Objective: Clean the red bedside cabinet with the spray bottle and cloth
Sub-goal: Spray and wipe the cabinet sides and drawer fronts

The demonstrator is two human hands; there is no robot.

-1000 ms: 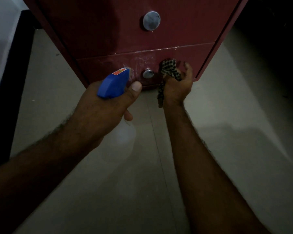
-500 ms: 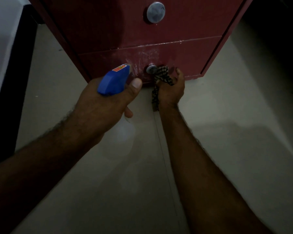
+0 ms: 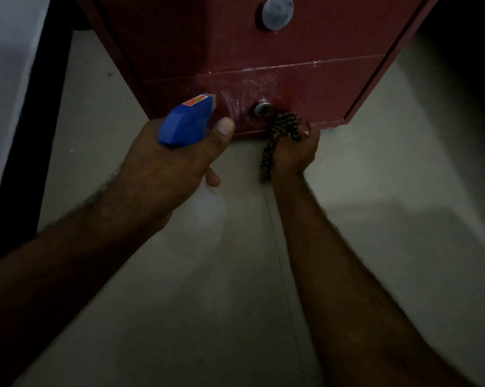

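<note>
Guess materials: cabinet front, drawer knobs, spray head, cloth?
Cabinet front: likely laminated board, red, low sheen, flat panels with thin edge seams. Drawer knobs: look like brushed metal or metallised plastic, silvery and reflective. Spray head: moulded blue plastic, smooth facets. Cloth: woven fabric, dark-and-light check, hangs limp from the right hand.

no readable text, small red-orange label (image 3: 195, 100) on blue spray bottle head (image 3: 185, 124), print illegible
</note>
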